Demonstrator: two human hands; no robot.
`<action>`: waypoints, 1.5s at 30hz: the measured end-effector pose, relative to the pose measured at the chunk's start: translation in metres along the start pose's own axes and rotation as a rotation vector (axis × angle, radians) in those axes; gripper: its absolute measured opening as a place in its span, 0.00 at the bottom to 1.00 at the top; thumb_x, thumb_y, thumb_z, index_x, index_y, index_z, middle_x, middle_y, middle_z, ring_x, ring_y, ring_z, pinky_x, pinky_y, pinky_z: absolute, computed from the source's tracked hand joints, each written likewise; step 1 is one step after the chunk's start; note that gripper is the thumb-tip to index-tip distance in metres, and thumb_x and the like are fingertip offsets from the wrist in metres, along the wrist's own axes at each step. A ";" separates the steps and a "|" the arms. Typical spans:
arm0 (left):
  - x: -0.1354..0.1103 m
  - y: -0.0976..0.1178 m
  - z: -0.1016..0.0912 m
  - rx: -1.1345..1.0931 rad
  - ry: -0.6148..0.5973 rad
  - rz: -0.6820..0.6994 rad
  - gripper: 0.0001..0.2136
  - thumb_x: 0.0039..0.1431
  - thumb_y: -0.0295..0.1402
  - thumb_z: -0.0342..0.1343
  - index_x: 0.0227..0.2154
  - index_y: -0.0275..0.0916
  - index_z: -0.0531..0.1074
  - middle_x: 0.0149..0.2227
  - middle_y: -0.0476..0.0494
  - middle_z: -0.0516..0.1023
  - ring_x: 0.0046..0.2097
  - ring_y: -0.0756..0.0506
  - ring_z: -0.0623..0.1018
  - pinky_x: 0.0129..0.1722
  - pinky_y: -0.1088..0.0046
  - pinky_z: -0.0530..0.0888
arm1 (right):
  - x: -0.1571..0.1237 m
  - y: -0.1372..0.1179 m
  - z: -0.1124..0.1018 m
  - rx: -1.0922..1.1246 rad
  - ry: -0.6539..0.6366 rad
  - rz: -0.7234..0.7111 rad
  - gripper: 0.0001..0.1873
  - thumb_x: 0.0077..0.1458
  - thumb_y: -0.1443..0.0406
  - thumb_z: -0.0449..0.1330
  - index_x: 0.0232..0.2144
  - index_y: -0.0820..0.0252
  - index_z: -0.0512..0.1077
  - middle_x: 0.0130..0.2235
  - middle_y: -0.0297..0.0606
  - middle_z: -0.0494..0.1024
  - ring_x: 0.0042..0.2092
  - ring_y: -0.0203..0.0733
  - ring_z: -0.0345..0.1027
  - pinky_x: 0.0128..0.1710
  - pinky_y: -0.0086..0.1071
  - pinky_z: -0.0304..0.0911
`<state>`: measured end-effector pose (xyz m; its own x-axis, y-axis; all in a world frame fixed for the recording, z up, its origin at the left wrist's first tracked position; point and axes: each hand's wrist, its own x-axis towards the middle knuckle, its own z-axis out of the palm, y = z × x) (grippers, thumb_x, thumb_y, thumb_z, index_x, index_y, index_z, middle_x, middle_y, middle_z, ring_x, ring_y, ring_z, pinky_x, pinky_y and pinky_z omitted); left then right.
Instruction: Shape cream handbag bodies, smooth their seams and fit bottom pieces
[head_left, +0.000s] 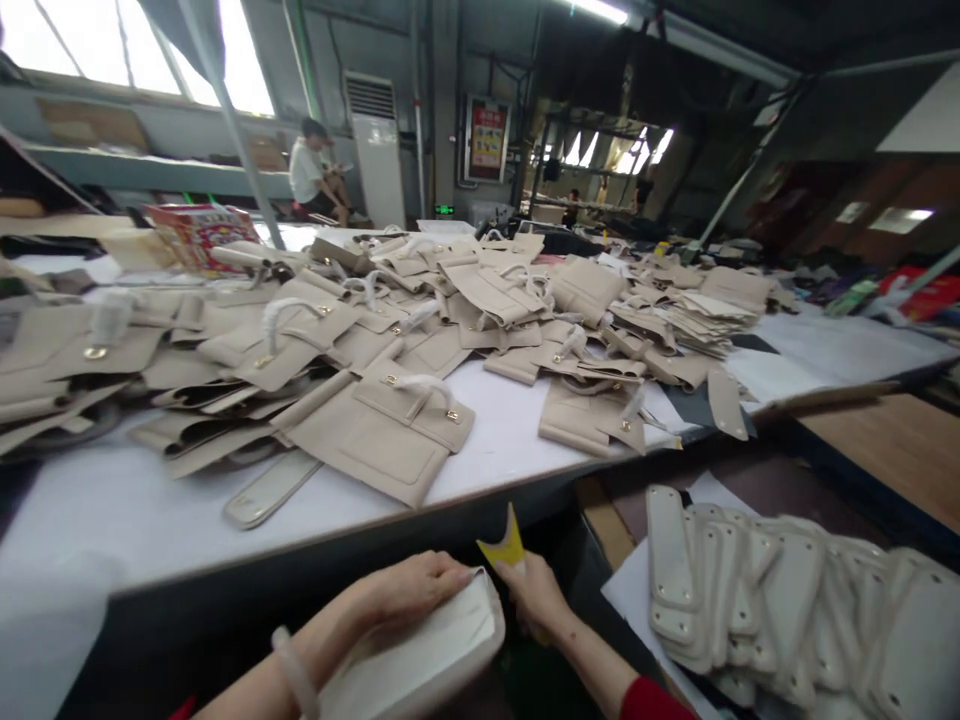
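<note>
Low in the view, my left hand is closed over the upper edge of an off-white, box-shaped bag piece, with the thumb near its far corner. To the right of that corner, my right hand grips a flat yellow tool that has a concave end with pointed corners. The tool's tip is close to the bag piece; I cannot tell whether they touch. Past my hands, a beige handbag panel with a wrapped handle and gold fittings lies on the table. A light rounded strip sticks out beside it.
Beige bag parts are heaped over the white-topped table. Overlapping pale flaps with small holes lie at the lower right. A wooden board is behind them. At the back left are a red patterned box and a seated person.
</note>
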<state>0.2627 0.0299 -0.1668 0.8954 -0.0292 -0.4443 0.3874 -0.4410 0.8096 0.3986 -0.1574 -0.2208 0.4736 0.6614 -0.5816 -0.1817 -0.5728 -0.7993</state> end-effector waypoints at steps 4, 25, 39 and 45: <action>-0.001 0.001 -0.004 -0.035 -0.004 -0.016 0.27 0.62 0.56 0.44 0.31 0.39 0.80 0.31 0.48 0.79 0.33 0.45 0.74 0.34 0.73 0.67 | -0.012 -0.009 -0.053 -0.193 -0.145 0.056 0.31 0.56 0.40 0.49 0.43 0.60 0.64 0.16 0.26 0.66 0.13 0.36 0.59 0.12 0.26 0.56; -0.003 0.002 -0.009 -0.114 0.104 0.062 0.24 0.62 0.43 0.51 0.61 0.50 0.65 0.49 0.50 0.79 0.48 0.42 0.76 0.51 0.70 0.69 | 0.033 -0.096 -0.022 -1.331 -0.062 -0.913 0.27 0.67 0.54 0.46 0.22 0.60 0.72 0.27 0.40 0.80 0.27 0.38 0.69 0.29 0.35 0.39; -0.007 0.009 -0.007 0.024 0.152 0.095 0.16 0.65 0.41 0.47 0.52 0.49 0.73 0.48 0.51 0.80 0.47 0.42 0.78 0.47 0.73 0.70 | 0.029 -0.083 -0.015 -1.425 0.003 -0.921 0.26 0.68 0.55 0.44 0.24 0.57 0.72 0.26 0.36 0.80 0.27 0.38 0.72 0.27 0.37 0.37; -0.007 0.009 -0.006 0.105 0.173 0.084 0.15 0.66 0.41 0.46 0.48 0.47 0.74 0.45 0.49 0.81 0.45 0.43 0.79 0.42 0.74 0.70 | 0.024 -0.079 -0.012 -1.455 0.027 -0.888 0.26 0.69 0.56 0.43 0.26 0.57 0.73 0.26 0.37 0.80 0.27 0.40 0.72 0.27 0.37 0.37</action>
<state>0.2612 0.0314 -0.1546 0.9514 0.0808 -0.2972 0.2929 -0.5351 0.7924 0.4341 -0.1020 -0.1698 0.0039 0.9987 -0.0515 0.9984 -0.0067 -0.0553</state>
